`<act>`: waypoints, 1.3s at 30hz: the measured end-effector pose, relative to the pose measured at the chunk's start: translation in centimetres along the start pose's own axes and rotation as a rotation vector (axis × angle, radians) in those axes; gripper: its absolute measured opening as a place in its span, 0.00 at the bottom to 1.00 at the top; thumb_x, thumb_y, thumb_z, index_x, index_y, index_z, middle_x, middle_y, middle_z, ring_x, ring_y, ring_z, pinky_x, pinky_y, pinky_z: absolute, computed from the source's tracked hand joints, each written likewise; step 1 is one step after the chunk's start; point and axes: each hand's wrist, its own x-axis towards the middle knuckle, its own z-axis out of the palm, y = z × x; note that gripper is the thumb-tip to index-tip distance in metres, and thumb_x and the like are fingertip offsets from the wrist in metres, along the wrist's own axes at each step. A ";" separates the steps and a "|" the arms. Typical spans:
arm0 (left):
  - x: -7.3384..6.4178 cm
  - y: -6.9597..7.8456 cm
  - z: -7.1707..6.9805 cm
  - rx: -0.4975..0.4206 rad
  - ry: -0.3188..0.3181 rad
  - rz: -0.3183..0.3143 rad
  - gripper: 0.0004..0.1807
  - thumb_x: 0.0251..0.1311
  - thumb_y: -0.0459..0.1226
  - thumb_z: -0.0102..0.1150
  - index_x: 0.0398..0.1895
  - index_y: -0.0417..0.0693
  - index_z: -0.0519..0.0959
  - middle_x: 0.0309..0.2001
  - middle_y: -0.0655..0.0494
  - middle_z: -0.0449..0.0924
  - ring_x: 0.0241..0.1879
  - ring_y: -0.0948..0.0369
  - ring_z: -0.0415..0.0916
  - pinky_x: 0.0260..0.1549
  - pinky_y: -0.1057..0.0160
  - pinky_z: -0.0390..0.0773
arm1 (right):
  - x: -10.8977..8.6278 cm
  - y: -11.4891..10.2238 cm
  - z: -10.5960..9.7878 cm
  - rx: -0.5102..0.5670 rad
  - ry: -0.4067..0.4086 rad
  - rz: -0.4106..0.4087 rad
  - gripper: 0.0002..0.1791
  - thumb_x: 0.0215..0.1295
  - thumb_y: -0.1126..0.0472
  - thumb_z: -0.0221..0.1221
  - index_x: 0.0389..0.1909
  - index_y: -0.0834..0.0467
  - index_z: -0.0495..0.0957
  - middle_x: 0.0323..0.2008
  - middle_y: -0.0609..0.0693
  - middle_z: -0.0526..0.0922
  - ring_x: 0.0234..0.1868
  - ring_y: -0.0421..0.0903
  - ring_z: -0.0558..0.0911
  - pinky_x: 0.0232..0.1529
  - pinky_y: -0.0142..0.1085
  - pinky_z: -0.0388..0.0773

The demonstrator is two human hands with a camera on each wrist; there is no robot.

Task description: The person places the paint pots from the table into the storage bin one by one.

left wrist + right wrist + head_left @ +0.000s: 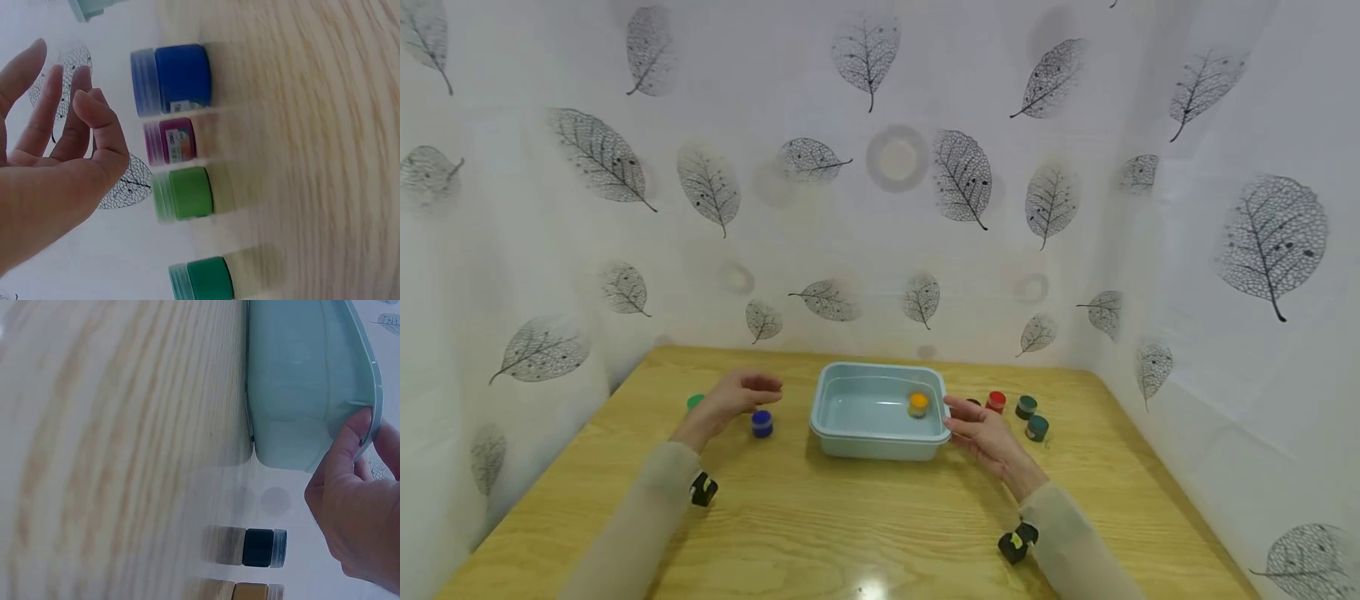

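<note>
The basin (880, 448) is pale blue, one jar (762, 424) deep blue, the curtain (775, 75) white with grey leaf prints (961, 177).

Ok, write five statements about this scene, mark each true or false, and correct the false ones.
1. The right hand pinches the rim of the pale blue-green tub. True.
2. The left hand grips the blue jar. False: the left hand holds nothing, and the blue jar stands on the table.
3. A yellow-orange jar is inside the tub. True.
4. The red jar is inside the tub too. False: the red jar is outside, right of the tub in the head view.
5. In the left wrist view, a purple jar appears between the blue jar and a light green jar. True.
</note>
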 end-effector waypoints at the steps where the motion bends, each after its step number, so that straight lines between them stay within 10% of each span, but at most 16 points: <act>1: 0.1 -0.2 -0.1 -0.001 0.000 -0.007 0.27 0.64 0.41 0.62 0.62 0.35 0.72 0.59 0.40 0.76 0.53 0.52 0.77 0.51 0.54 0.77 | 0.0 0.0 0.0 -0.001 0.001 0.001 0.31 0.68 0.68 0.59 0.71 0.63 0.63 0.65 0.65 0.67 0.52 0.45 0.80 0.49 0.32 0.82; 39: -0.4 -3.3 -1.9 -0.057 -0.240 -0.112 0.30 0.57 0.26 0.63 0.64 0.31 0.68 0.63 0.37 0.68 0.49 0.56 0.75 0.47 0.59 0.83 | -0.2 0.0 0.0 0.016 -0.006 0.007 0.31 0.68 0.68 0.58 0.71 0.63 0.63 0.65 0.65 0.68 0.52 0.47 0.81 0.47 0.32 0.82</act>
